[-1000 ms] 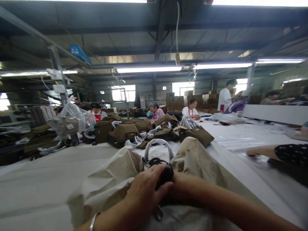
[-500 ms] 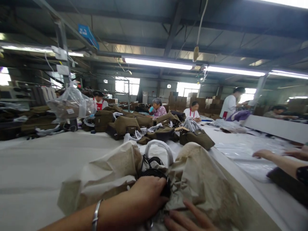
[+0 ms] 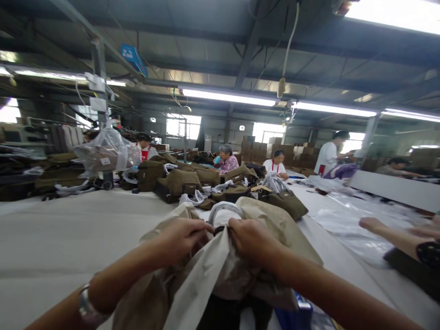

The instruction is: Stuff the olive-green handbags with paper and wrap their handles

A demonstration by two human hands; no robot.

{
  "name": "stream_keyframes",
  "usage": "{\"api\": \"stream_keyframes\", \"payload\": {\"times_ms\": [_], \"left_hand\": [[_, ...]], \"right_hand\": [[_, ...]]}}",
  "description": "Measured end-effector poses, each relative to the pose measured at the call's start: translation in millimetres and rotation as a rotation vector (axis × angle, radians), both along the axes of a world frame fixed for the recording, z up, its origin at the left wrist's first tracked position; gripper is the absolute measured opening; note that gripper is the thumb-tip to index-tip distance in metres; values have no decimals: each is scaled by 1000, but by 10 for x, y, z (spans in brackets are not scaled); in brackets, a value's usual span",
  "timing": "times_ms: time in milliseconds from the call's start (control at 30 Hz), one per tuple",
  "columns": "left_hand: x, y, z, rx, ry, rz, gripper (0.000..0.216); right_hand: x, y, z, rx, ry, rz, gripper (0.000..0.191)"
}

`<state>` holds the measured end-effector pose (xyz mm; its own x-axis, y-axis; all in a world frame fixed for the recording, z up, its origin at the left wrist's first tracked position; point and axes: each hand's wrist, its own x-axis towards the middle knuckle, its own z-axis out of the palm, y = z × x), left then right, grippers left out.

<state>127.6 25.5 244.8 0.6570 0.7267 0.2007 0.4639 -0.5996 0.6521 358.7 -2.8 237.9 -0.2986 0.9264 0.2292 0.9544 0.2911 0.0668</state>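
The left hand [image 3: 184, 236] and right hand [image 3: 256, 240] have risen, right fingers [image 3: 234, 223] pinching the crumpled beige sheet [image 3: 202, 270] beside the grey-white wrapped arched handle [image 3: 225, 205], left fingers' grip unclear; even, gentle tension should spare the sheet.

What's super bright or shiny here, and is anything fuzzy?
In the head view, the ceiling lamp at top right glares white and far windows wash out; in the head view too, clear plastic catches shiny streaks, distant boxes look soft, and the beige sheet has shadowy folds.
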Motion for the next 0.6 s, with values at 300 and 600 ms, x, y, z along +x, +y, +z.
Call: {"api": "stream_keyframes", "payload": {"times_ms": [300,600], "left_hand": [[-140,-644,-138,291,213,-36,73],[60,-137,398,235,122,3,40]], "right_hand": [[6,91,-114,-18,-49,-75,15],[108,-99,-185,2,101,-157,22]]}}
